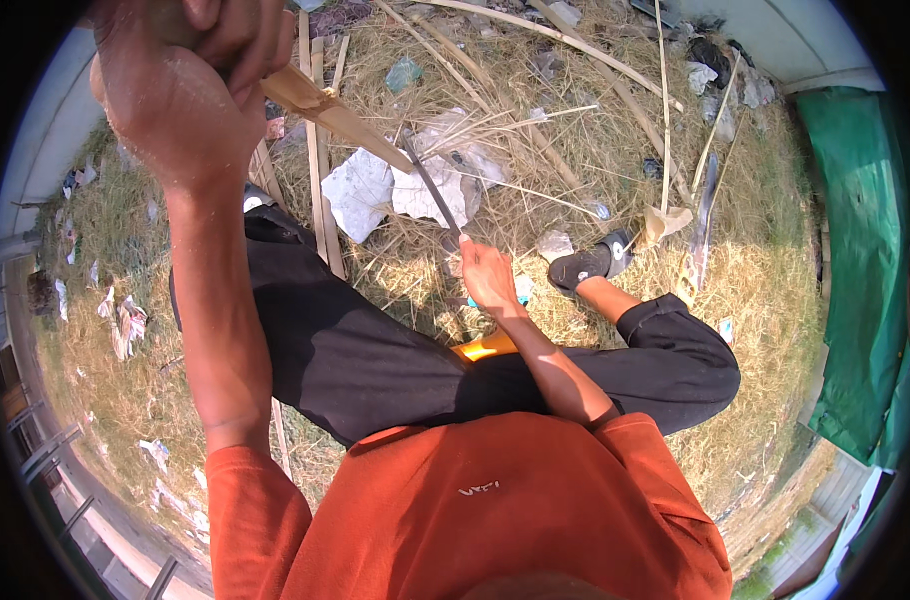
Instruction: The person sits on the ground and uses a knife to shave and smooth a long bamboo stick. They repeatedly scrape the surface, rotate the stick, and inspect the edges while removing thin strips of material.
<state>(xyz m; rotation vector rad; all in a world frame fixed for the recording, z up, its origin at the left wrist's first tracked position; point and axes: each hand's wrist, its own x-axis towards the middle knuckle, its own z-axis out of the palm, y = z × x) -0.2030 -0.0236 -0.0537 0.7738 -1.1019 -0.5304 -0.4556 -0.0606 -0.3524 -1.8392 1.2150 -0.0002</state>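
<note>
My left hand (190, 110) is raised at the upper left, closed round a split bamboo strip (350, 127). The strip slants down to the right, and a node shows partway along it. In front of my lap, my right hand (490, 275) is closed on a knife (435, 188) with a narrow dark blade. Its blade points up and to the left, and its tip end meets the lower end of the strip. My fingers hide the knife's handle. Below the strip lie a pale broken slab (358, 193) and a second white chunk (430, 197).
Long bamboo strips (550, 40) and thin slivers lie across the dry grass ahead. A yellow object (487, 347) shows between my legs. My right foot wears a black slide sandal (590, 262). Green sheeting (857, 270) hangs at the right; litter (125, 322) is scattered at the left.
</note>
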